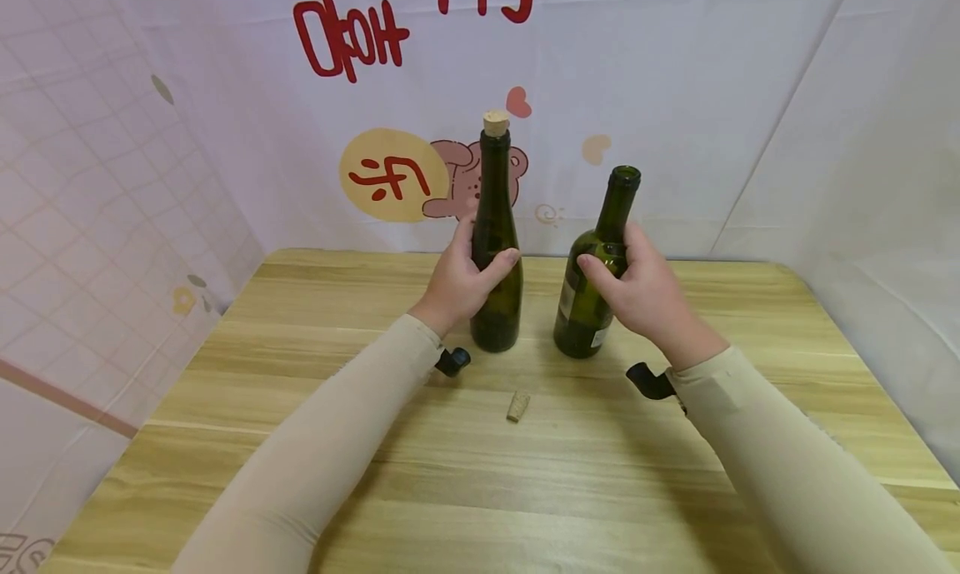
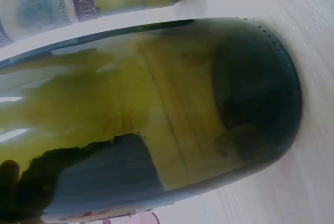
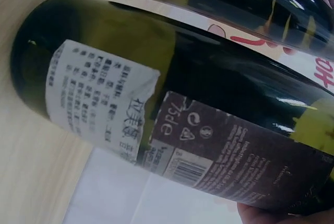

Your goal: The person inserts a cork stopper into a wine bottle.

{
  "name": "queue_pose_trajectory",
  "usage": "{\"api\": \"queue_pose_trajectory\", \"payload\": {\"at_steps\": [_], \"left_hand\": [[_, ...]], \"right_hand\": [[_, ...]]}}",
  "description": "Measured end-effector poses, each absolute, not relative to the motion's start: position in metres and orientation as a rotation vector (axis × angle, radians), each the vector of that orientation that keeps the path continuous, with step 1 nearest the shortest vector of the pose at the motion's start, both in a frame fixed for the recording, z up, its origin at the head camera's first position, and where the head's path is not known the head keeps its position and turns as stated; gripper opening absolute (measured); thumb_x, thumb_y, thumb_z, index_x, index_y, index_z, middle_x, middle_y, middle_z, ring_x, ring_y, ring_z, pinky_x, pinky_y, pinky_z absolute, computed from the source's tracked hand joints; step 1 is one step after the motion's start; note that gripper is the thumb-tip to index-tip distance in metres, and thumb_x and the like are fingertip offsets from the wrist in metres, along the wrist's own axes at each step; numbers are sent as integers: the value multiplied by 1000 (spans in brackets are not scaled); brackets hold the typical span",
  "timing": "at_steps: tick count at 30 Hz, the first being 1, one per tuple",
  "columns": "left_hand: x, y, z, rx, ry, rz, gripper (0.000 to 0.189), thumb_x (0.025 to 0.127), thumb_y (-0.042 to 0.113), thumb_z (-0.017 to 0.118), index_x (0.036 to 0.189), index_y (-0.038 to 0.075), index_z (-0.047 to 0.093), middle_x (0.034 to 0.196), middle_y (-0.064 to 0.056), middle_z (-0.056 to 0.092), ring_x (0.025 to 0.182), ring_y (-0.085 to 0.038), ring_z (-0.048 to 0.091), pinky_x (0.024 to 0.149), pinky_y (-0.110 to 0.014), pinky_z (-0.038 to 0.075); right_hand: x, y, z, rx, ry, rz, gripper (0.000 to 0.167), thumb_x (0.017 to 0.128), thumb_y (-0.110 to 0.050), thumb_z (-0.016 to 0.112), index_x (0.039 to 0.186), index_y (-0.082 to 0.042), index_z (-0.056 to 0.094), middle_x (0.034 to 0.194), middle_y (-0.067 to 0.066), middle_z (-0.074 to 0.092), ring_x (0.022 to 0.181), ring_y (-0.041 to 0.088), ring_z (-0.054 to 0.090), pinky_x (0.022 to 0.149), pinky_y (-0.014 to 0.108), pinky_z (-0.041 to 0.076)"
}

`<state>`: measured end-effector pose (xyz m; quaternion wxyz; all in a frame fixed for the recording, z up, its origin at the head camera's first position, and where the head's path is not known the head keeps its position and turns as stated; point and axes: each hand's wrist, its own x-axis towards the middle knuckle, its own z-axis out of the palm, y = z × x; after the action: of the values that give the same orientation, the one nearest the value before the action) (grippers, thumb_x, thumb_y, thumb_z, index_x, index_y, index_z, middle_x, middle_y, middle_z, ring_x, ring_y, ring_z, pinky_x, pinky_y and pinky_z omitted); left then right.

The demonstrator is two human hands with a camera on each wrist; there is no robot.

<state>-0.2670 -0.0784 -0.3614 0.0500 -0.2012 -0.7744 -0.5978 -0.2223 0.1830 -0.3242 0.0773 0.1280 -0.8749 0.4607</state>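
My left hand [image 1: 463, 278] grips the body of a tall dark green wine bottle [image 1: 498, 307], which stands upright with a cork [image 1: 495, 123] in its mouth. To its right, my right hand [image 1: 637, 287] holds a shorter green wine bottle [image 1: 581, 328] round the shoulder, thumb across the front. That bottle leans slightly and its mouth [image 1: 625, 174] has no cork. In the right wrist view, a torn white label [image 3: 99, 98] and a dark printed label [image 3: 224, 156] show on it. A loose cork [image 1: 517, 406] lies on the table in front of the bottles.
The wood-grain table [image 1: 450, 491] reaches back to a white printed cloth [image 1: 637, 57] hanging behind the bottles. Further cloth [image 1: 112, 182] rises along the left side. A dark wrist mount [image 1: 651, 381] juts from under each sleeve, close above the table.
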Motion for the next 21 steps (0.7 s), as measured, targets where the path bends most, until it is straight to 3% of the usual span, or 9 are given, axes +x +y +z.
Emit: {"api": "queue_pose_trajectory", "payload": {"at_steps": [11,21], "left_hand": [[-261,-87,-354,-673,-2392,-1752,67,100,42,71,155,31,34,135,-2,56,120,-22,63,104,-54,55],[-241,-107,-357,-671,-2498,-1452,75,101,41,69,161,17,31,160,-3,41,149,-21,39,122,-53,35]], "right_hand": [[-224,181,-328,389,-2581,1425,50,106,-38,61,136,-1,44,125,21,58,112,37,65,95,56,54],[-226,183,-331,406,-2560,1456,52,105,-37,63,137,-1,44,128,21,57,114,36,63,98,57,53]]}}
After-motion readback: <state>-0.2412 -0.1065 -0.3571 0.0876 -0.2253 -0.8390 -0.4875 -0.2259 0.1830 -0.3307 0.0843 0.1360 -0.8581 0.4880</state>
